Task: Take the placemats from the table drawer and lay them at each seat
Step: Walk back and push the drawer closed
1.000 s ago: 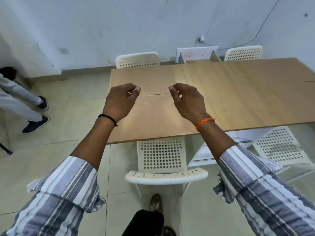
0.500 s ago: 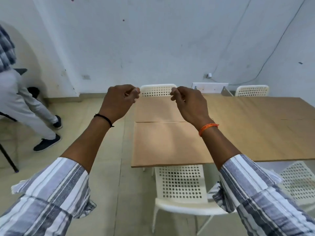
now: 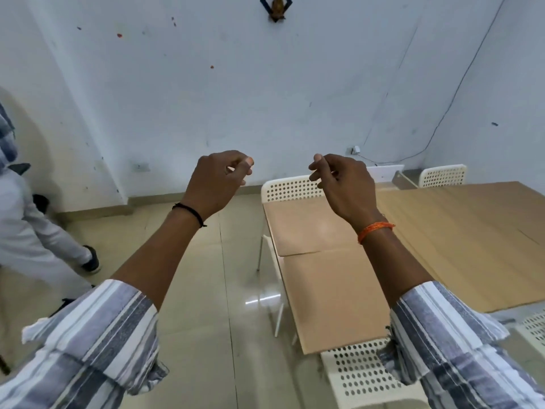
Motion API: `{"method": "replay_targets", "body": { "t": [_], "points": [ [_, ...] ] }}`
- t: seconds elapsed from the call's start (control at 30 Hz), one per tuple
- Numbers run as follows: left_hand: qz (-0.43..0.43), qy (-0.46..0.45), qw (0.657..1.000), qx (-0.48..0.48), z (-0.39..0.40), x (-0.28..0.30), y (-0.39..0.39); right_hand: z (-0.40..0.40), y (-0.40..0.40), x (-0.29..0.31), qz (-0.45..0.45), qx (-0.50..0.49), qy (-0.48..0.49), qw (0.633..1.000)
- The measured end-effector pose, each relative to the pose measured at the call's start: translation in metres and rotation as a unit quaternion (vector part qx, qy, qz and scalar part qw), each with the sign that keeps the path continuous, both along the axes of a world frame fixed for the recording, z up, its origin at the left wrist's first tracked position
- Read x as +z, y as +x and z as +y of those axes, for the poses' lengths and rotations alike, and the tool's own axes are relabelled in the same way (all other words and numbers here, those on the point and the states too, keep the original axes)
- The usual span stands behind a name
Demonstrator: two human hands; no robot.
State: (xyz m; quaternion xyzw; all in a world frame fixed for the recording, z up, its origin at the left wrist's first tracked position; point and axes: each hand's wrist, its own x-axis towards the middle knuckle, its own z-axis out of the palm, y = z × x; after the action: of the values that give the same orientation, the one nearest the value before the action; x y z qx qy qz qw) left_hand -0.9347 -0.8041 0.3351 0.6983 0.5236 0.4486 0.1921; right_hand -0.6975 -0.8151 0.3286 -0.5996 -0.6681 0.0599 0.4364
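Note:
Two tan placemats lie flat at the left end of the wooden table: a far placemat and a near placemat, edge to edge. My left hand hangs in the air over the floor, left of the table, fingers loosely curled with nothing in them. My right hand is raised above the far placemat, curled the same way and empty. A white drawer front sticks out at the table's far side; its inside is hidden.
White perforated chairs stand at the far left seat, the far right seat, the near left seat and the near right. Another person walks on the tiled floor at the left. A wall runs behind the table.
Both hands have lifted off the placemats into the air. My view has tilted up and swung left, so the table sits further right. The person at the left has stepped closer.

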Motion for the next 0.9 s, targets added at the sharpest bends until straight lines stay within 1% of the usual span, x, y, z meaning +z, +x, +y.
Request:
{"method": "replay_targets", "body": {
  "t": [0.2,0.33,0.5,0.6,0.73,0.9],
  "points": [
    [-0.009,0.002,0.999,-0.033,0.102,-0.009,-0.039,0.089,-0.031,-0.010,0.007,-0.040,-0.002,0.999],
    [0.002,-0.002,0.999,-0.049,0.200,-0.010,-0.061,0.180,-0.049,-0.014,0.019,-0.058,0.005,0.998],
    [0.003,-0.010,0.997,-0.073,0.325,0.007,-0.083,0.298,-0.069,-0.008,0.040,-0.077,-0.006,0.996],
    [-0.003,-0.012,0.997,-0.082,0.387,0.012,-0.095,0.356,-0.081,-0.004,0.046,-0.076,-0.019,0.996],
    [-0.024,-0.031,0.995,-0.096,0.476,0.007,-0.106,0.429,-0.089,-0.008,0.038,-0.071,-0.040,0.996],
    [-0.040,-0.046,0.989,-0.137,0.601,-0.009,-0.111,0.533,-0.098,-0.023,0.037,-0.081,-0.048,0.995]
  ]
}}
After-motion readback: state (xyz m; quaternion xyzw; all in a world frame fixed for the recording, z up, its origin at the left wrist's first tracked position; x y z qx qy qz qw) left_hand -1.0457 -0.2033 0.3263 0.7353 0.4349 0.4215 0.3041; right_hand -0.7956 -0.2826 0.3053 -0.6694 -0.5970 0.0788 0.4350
